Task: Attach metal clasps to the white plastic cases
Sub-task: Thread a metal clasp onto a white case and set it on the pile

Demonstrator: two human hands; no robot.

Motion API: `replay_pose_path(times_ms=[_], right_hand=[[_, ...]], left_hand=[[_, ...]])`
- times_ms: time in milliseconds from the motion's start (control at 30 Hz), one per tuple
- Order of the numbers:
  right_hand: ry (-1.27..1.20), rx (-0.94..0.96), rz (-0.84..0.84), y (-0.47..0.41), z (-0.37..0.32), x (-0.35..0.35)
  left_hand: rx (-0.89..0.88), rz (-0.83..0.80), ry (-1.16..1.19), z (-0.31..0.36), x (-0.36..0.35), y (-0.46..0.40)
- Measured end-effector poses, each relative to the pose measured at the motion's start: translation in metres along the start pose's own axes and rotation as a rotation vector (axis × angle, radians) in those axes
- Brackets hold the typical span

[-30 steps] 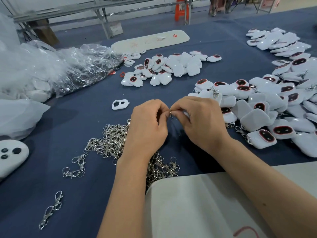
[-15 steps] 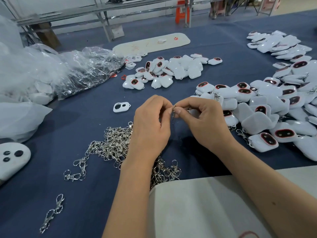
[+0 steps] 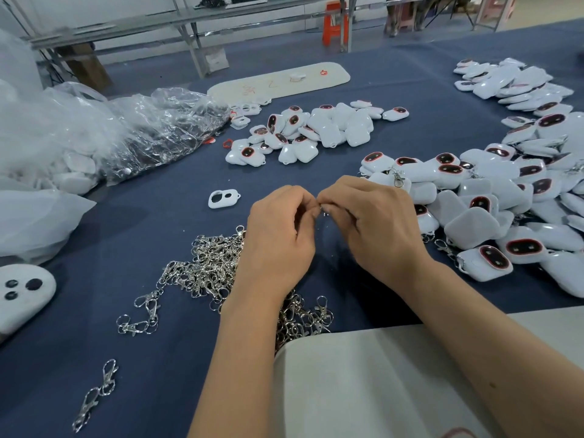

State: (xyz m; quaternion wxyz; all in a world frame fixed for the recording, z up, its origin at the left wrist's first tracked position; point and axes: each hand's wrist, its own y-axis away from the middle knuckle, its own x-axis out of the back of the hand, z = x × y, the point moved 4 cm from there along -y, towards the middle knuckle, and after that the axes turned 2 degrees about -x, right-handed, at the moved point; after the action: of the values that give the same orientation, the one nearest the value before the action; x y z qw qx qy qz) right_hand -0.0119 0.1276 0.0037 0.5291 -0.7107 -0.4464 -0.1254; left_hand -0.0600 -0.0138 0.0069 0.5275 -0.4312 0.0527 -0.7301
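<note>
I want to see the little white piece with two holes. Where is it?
In the head view, the white piece with two holes lies alone on the blue table, left of the left hand and above the pile of metal clasps.

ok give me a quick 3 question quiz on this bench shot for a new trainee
1. True or false: both hands meet over the blue cloth, pinching a small metal piece between their fingertips.
2. Multiple choice: the loose heap of metal clasps lies (A) under and beside the left wrist, (B) on the far cream board, (C) inside the clear bag.
3. Fill in: the lone white frame with two cut-outs lies to the ____ of the left hand.

Key
1. True: left hand and right hand pinch a small metal piece.
2. A: the heap of metal clasps.
3. Left: the white frame.
</note>
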Motion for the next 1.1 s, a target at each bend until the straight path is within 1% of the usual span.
replay_pose_path(times_ms=[133,233,367,467,533,667,867,1100], right_hand=[[0.047,0.001,-0.021,0.0,0.0,0.0],[0.037,-0.017,0.006,0.001,0.0,0.0],[-0.185,-0.163,0.036,0.003,0.01,-0.006],[-0.377,-0.277,-0.011,0.003,0.018,-0.01],[-0.506,-0.305,-0.038,0.002,0.02,-0.01],[-0.623,-0.334,-0.047,0.002,0.023,-0.01],[-0.646,-0.388,-0.027,0.001,0.028,-0.009],[-0.64,-0.331,-0.024,0.003,0.024,-0.01]], left_hand=[[0.098,0.031,-0.034,-0.002,-0.004,0.0],[0.103,0.054,-0.01,-0.004,-0.003,-0.001],[0.053,0.103,0.048,-0.002,0.002,-0.001],[0.027,0.133,0.075,-0.002,0.004,-0.003],[-0.003,0.139,0.084,-0.001,0.004,-0.003],[-0.061,0.141,0.087,0.002,0.003,-0.004],[-0.087,0.143,0.068,0.005,0.002,-0.004],[-0.045,0.149,0.058,0.0,0.002,-0.003]])
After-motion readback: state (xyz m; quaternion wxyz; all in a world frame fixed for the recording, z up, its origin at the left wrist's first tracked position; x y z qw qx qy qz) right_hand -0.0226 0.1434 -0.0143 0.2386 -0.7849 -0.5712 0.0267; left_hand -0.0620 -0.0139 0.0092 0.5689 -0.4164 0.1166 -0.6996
